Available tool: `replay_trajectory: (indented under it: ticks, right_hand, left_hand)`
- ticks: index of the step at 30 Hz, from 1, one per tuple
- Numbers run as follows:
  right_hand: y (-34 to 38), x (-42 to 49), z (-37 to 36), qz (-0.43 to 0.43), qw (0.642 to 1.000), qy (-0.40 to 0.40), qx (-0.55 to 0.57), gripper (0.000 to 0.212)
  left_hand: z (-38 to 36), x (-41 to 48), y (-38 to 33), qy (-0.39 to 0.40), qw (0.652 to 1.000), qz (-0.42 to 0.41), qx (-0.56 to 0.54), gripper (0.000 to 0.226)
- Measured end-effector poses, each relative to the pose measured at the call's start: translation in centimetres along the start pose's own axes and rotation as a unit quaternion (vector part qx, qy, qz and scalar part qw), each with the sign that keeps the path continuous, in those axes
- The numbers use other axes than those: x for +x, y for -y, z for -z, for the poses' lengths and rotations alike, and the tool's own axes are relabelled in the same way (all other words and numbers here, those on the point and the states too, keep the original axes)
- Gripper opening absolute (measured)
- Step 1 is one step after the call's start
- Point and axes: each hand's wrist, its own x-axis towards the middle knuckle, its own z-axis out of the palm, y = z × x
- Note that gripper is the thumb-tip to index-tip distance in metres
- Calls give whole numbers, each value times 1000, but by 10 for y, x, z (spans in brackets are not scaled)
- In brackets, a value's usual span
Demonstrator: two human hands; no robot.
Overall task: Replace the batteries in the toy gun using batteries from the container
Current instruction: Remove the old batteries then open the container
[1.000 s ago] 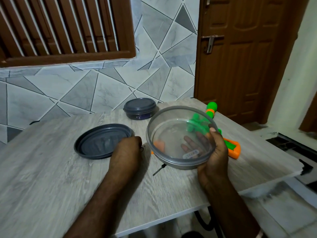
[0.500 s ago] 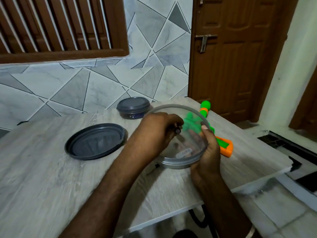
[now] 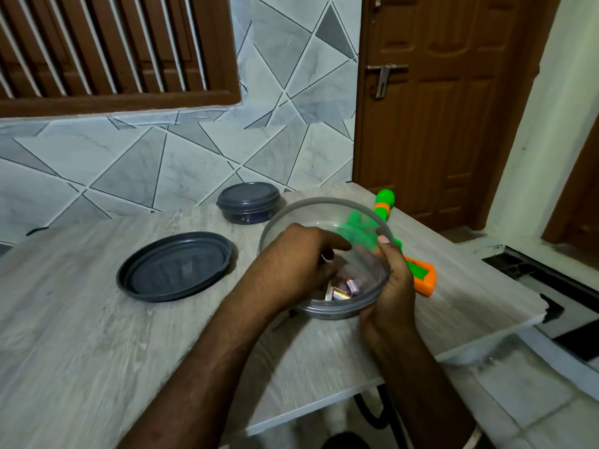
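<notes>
Toy gun (image 3: pixel 417 271) lies along your table's (image 3: pixel 97 319) right edge, muzzle toward the door (image 3: pixel 437 124). Your right hand (image 3: pixel 389 286) grips the container (image 3: pixel 337 313); your left hand (image 3: pixel 291 264) curls inside, grasp unclear.

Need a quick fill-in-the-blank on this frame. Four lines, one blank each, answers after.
1. The left hand is inside the clear container, just above the ___ lying in its bottom.
2. The right hand grips the clear container, with its ___ hooked over the rim.
3. The loose dark lid lies on the table to the clear container's ___.
4. The toy gun is green and ___.

Missing: batteries; thumb; left; orange.
</notes>
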Motion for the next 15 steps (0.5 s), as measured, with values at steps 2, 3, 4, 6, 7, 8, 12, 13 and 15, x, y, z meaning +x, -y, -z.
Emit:
replay_trajectory:
  ticks: [2, 3, 4, 6, 7, 8, 12, 13, 15]
  right_hand:
    - [1, 0, -1, -4, 1000, 2, 14, 54]
    - [2, 0, -2, -6, 1000, 0, 13, 54]
    - [4, 0, -4, -11, 1000, -6, 8, 54]
    - [7, -1, -4, -26, 1000, -5, 4, 55]
    - [7, -1, -4, -35, 999, -4, 6, 54]
    - [8, -1, -4, -42, 999, -7, 12, 51]
    - [7, -3, -6, -51, 998, -17, 11, 48]
    - [7, -4, -8, -52, 999, -17, 6, 46]
    - [8, -6, -10, -50, 999, -19, 2, 45]
  left_hand:
    - [8, -4, 11, -105, 992, -3, -73, 23]
    - [12, -7, 18, -162, 981, 3, -104, 16]
    - [16, -10, 28, -213, 970, 18, -113, 10]
    - [23, -15, 53, -276, 956, 80, -63, 6]
    - [26, -18, 68, -277, 953, 124, -20, 8]
    - [27, -21, 82, -261, 950, 168, 20, 11]
    - [24, -31, 117, -153, 937, 311, 39, 23]
    - [20, -31, 125, -109, 931, 347, 40, 26]
    - [12, -27, 139, -24, 914, 400, 59, 39]
